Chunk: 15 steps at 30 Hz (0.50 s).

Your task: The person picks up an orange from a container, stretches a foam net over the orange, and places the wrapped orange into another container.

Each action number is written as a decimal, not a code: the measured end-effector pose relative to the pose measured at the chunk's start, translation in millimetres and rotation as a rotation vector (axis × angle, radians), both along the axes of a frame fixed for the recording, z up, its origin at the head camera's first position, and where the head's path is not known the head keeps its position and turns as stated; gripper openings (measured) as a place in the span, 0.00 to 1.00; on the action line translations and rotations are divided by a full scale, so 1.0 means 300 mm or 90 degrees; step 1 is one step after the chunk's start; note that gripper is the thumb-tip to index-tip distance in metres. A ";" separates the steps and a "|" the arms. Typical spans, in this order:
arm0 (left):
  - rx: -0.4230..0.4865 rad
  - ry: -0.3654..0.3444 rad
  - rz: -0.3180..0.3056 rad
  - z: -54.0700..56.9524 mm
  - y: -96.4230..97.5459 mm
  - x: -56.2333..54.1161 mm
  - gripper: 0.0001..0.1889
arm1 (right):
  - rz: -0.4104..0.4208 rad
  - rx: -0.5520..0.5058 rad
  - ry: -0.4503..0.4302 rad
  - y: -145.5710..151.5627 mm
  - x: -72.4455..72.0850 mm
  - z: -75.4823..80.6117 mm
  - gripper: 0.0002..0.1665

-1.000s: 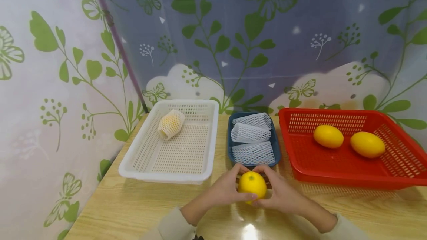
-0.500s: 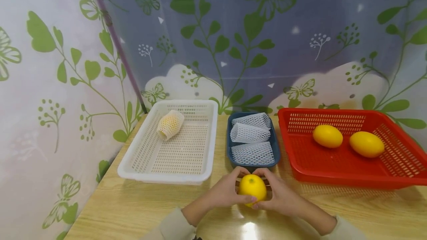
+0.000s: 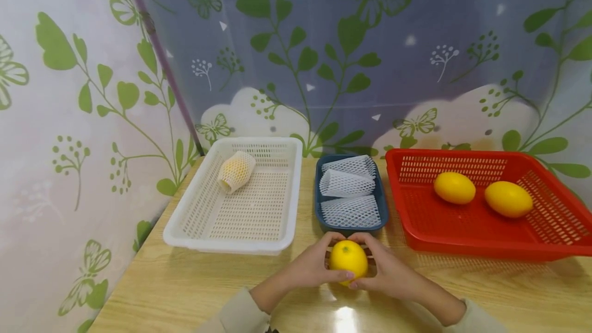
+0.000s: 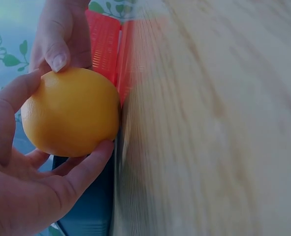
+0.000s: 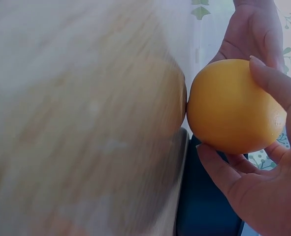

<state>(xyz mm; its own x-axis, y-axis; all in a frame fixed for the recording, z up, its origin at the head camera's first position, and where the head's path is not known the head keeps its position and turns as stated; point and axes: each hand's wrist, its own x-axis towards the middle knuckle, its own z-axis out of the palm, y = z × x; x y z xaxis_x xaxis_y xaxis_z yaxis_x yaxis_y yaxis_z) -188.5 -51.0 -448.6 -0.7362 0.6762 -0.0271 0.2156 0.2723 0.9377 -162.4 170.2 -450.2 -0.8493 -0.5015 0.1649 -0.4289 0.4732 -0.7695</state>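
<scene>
A smooth yellow oval fruit (image 3: 349,261) is held upright between both hands, its small stem mark facing up in the head view. My left hand (image 3: 313,265) grips its left side, thumb across the near face and fingers curled behind. On the other side my right hand (image 3: 387,270) does the same, and both thumb tips nearly meet in front. In the left wrist view the fruit (image 4: 72,112) sits between thumb and fingers, as the fruit (image 5: 234,108) does in the right wrist view. The fruit's bottom is right at the wooden table (image 3: 296,312).
Just beyond the hands stands a blue tray (image 3: 319,212) with several white foam net sleeves (image 3: 349,184). At left, a white basket (image 3: 231,245) contains one fruit in a foam net (image 3: 237,171). Two yellow fruits (image 3: 455,187) lie in a red basket (image 3: 462,245) at right.
Both hands and the fruit have shifted very slightly toward the person; the grip looks the same. Baskets and tray have stayed in place.
</scene>
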 end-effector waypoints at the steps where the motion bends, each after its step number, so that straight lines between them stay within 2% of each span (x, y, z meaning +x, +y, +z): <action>1: 0.001 -0.006 0.001 0.000 -0.001 0.000 0.31 | 0.000 0.002 0.001 -0.001 0.000 0.000 0.44; 10: -0.003 -0.011 0.005 0.007 -0.004 0.001 0.32 | 0.000 0.000 -0.017 -0.004 0.001 0.005 0.44; 15: -0.008 -0.018 0.011 0.010 -0.001 0.005 0.32 | 0.005 -0.025 -0.033 0.010 -0.002 0.014 0.47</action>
<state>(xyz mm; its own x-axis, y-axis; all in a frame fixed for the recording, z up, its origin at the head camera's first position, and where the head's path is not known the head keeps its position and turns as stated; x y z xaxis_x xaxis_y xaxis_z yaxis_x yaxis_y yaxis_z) -186.9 -51.1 -445.5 -0.7471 0.6623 -0.0560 0.1846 0.2877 0.9397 -163.1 173.2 -445.8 -0.8531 -0.5027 0.1398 -0.3912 0.4389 -0.8089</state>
